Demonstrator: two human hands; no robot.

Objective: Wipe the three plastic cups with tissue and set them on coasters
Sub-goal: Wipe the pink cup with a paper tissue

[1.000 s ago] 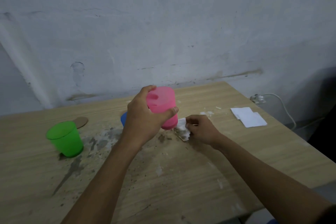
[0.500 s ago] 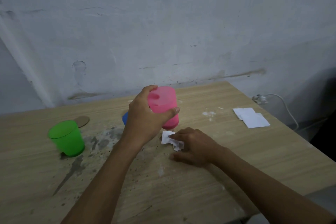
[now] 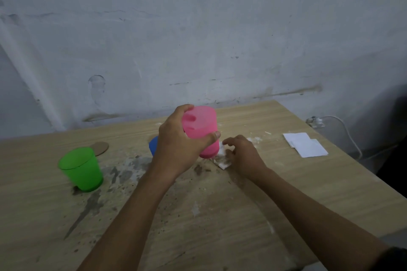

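Head view. Worktop [image 3: 220, 215]: pale wood grain, stained dark at centre-left, set against a grey wall [image 3: 198, 39].

Left hand [image 3: 178, 149]: fingers wrapped around the pink cup [image 3: 201, 126], which was held above the worktop, tilted.

Right hand [image 3: 244, 156]: lay on the worktop just right of the pink cup, fingers curled on a white tissue [image 3: 222, 156]; whether they pinched it or only pressed it could not be told.

Green cup [image 3: 80, 168]: upright on the worktop at left, well apart from both hands.

Blue cup [image 3: 153, 145]: mostly hidden behind the left hand.

Round brown coaster [image 3: 101, 148]: flat, just behind the green cup.

White papers [image 3: 305, 144]: at far right.

White cable [image 3: 343, 130]: beyond the worktop's right edge.
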